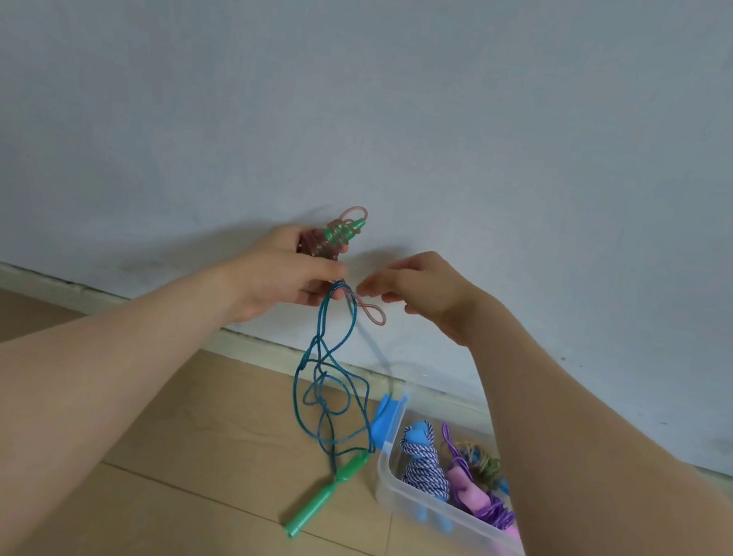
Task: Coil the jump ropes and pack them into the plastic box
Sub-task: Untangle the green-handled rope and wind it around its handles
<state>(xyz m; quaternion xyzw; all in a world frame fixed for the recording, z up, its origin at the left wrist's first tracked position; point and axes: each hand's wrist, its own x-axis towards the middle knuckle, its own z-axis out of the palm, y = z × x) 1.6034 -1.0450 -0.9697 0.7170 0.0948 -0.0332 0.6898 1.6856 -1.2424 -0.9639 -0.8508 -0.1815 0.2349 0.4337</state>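
wall (388, 85): pale blue-grey; baseboard (60, 278): along its foot; floor (166, 512): light wood planks

Both bare forearms stretched forward, left hand (289, 271) gripped coiled jump rope (338, 236), right hand (423, 290) just beside, fingers (375, 285) curled, grip unclear
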